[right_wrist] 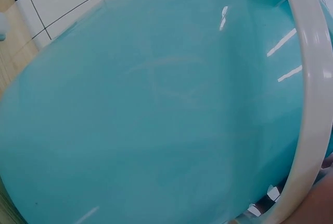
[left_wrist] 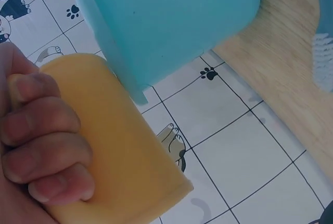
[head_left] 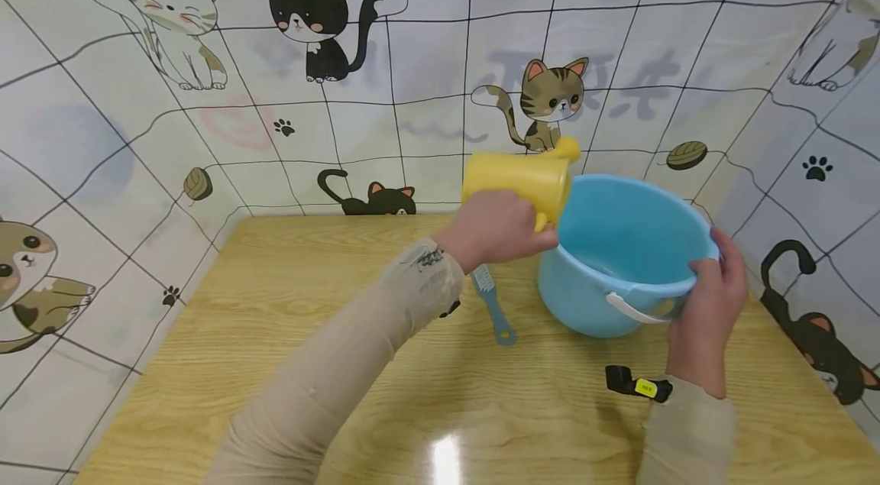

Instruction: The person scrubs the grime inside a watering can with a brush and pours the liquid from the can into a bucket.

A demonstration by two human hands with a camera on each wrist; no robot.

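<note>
My left hand (head_left: 498, 229) grips a yellow plastic jug (head_left: 516, 176) with its fingers curled at its side, as the left wrist view shows. The jug lies tipped on its side at the left rim of a light blue bucket (head_left: 584, 294), and a round-ended knob (head_left: 567, 149) sticks out from its far side. With thumb and fingers my right hand (head_left: 715, 302) holds the bucket's right rim. A white handle (right_wrist: 315, 78) hangs down the bucket's near side. The bucket tilts slightly toward me.
A blue brush (head_left: 496, 309) with white bristles lies on the wooden table (head_left: 330, 386), left of the bucket. Tiled-pattern sheets with cartoon cats (head_left: 309, 11) line the back and sides. A black strap with a yellow tag (head_left: 645, 388) sits at my right wrist.
</note>
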